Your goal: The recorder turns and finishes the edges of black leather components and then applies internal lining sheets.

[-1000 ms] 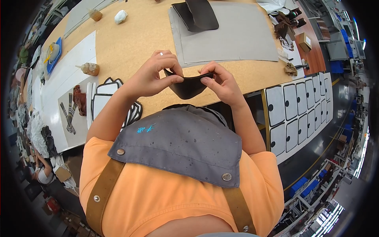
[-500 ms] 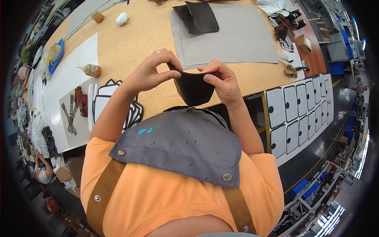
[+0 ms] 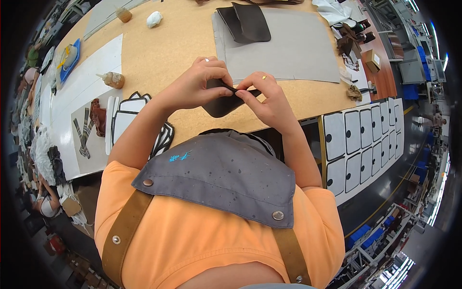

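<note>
Both hands pinch the upper edge of a dark leather piece, held above the front of the table. My left hand grips its edge with thumb and fingers. Close beside it, my right hand pinches the same edge between thumb and forefinger. The piece hangs down below the fingers, its right end sticking out behind my right hand. Farther off, another folded dark leather piece lies on a large grey sheet.
On the left stand a glue bottle and another amber bottle, near a white wad and a blue tray. Black-edged white panels lie by my left forearm. At right is a board of similar panels.
My hands have come closer together along the leather edge. The piece has turned, and its lower part now hangs more to the left.
</note>
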A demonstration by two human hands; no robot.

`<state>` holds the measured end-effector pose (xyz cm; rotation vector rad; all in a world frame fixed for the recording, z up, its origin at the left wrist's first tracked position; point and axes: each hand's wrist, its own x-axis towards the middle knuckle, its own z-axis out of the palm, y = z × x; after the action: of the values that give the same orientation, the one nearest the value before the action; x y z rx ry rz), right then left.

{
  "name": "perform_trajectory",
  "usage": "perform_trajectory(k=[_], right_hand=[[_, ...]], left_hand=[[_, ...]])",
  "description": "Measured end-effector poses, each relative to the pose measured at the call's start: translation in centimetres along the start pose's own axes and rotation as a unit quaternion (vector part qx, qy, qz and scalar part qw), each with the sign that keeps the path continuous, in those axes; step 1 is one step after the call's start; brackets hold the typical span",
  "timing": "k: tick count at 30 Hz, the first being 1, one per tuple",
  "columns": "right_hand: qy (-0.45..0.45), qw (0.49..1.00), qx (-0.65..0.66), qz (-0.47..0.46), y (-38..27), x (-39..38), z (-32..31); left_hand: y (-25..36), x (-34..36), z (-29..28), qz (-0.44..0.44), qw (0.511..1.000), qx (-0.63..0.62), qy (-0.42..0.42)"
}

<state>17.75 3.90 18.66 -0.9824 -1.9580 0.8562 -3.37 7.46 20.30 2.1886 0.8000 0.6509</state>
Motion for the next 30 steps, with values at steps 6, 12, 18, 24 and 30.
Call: perform_trajectory(k=[6, 12, 18, 24, 30], right_hand=[[0.015, 1.000, 0.004, -0.023, 0.3, -0.1, 0.3], [0.038, 0.998, -0.007, -0.057, 0.2, -0.1, 0.7], [0.000, 0.983, 0.179, 0.043, 2.0, -0.6, -1.4], [0.009, 0.950, 0.293, 0.105, 2.3, -1.3, -1.1], [0.024, 0.983, 0.177, 0.046, 1.0, -0.9, 0.2]], left_hand=[[-0.1, 0.2, 0.0, 0.019, 1.000, -0.009, -0.005], [-0.5, 0.5, 0.0, 0.035, 0.993, -0.111, -0.003], [-0.7, -0.1, -0.7, -0.012, 0.980, -0.197, -0.017], [-0.5, -0.1, -1.2, -0.011, 0.991, -0.127, -0.030], [0.3, 0.4, 0.2, 0.036, 0.999, 0.009, 0.001]])
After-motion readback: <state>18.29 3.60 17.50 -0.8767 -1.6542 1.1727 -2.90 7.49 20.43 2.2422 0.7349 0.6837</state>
